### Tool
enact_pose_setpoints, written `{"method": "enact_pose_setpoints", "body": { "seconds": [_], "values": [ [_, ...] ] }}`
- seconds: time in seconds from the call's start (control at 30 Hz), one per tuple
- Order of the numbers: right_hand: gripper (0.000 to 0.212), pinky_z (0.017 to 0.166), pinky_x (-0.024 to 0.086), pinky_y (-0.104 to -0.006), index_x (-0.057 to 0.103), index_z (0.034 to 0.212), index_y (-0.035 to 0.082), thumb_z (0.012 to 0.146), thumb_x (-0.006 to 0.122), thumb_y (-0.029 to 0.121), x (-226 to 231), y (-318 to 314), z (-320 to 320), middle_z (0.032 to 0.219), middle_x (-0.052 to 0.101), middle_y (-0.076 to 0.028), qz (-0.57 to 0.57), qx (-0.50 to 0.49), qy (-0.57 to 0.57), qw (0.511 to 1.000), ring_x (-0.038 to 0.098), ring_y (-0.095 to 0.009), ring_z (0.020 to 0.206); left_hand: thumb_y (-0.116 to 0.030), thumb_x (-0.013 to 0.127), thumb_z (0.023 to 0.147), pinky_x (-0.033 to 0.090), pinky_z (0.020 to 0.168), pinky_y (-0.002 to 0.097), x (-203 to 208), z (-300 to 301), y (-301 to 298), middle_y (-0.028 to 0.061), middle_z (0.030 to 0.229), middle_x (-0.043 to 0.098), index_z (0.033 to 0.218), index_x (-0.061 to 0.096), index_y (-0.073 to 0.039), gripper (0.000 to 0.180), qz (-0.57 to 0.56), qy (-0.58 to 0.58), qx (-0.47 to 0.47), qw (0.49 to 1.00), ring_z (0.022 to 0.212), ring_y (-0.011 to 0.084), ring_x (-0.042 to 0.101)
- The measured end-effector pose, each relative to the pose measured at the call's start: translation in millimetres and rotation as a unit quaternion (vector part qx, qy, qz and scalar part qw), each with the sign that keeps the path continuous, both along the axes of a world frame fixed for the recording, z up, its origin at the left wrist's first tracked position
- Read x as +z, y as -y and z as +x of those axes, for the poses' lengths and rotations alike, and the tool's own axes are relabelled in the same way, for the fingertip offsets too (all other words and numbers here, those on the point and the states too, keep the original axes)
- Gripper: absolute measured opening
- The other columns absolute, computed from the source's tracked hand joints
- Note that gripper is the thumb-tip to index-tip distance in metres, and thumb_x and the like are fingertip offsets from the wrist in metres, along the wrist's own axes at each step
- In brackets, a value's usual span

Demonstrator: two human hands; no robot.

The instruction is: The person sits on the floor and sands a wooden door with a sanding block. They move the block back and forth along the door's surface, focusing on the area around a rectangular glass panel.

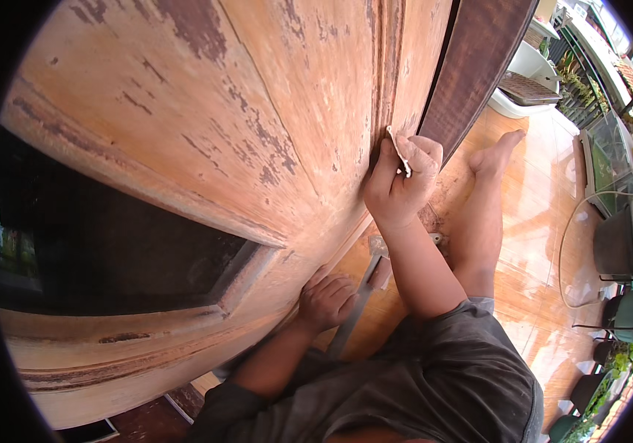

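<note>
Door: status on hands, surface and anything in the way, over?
Right hand pinching pale sheet by moulding. Left hand at door's edge. Pale wood, dark patches. Grey bar between forearms.

The right hand (411,181) pinches a folded sheet (400,153) against the grooved moulding of a patchily stripped wooden door (205,96), while the left hand (328,301) rests at the door's edge, near a dark pane (124,244), above a tiled floor (534,214).

The right grip (405,173) pinches, farther out than the loosely curled left grip (327,301).
</note>
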State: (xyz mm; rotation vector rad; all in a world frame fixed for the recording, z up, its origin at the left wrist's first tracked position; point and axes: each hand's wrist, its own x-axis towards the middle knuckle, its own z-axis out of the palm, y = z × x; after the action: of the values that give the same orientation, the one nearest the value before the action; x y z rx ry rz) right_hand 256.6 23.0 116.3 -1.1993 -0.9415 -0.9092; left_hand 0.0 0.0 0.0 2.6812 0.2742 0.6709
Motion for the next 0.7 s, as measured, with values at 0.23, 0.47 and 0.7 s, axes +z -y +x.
{"method": "enact_pose_setpoints", "body": {
  "seconds": [0.23,0.47,0.7],
  "values": [
    [0.036,0.073,0.048,-0.0337,0.059,0.122,0.005,0.093,0.069,-0.015,13.5,6.0,-1.5,0.098,0.064,-0.011,0.008,0.019,-0.001,1.000,0.060,-0.023,0.085,-0.026,0.073,0.095,0.044,0.117,0.0509,-2.0,3.4,3.2,0.0040,0.105,0.079,0.095,0.075,-0.012,0.014,0.006,-0.001,-0.002,1.000,0.107,0.0217,0.075],
    [0.030,0.057,0.044,-0.0313,0.067,0.111,0.007,0.089,0.080,-0.008,101.1,-22.0,42.7,0.087,0.064,-0.006,0.075,-0.036,0.052,0.995,0.058,-0.019,0.072,-0.026,0.073,0.095,0.044,0.117,0.0513,-15.5,25.0,-2.5,0.0036,0.105,0.078,0.095,0.074,-0.013,0.013,0.010,0.021,0.002,1.000,0.106,0.0215,0.075],
    [0.032,0.055,0.048,-0.0333,0.062,0.113,0.007,0.092,0.078,-0.010,30.4,0.8,-3.3,0.090,0.064,-0.011,-0.008,-0.056,0.004,0.998,0.061,-0.021,0.070,-0.025,0.073,0.094,0.044,0.117,0.0512,-3.5,14.8,-17.8,0.0032,0.105,0.077,0.098,0.074,-0.013,0.013,0.005,0.025,-0.012,1.000,0.108,0.0216,0.074]
  ]
}}
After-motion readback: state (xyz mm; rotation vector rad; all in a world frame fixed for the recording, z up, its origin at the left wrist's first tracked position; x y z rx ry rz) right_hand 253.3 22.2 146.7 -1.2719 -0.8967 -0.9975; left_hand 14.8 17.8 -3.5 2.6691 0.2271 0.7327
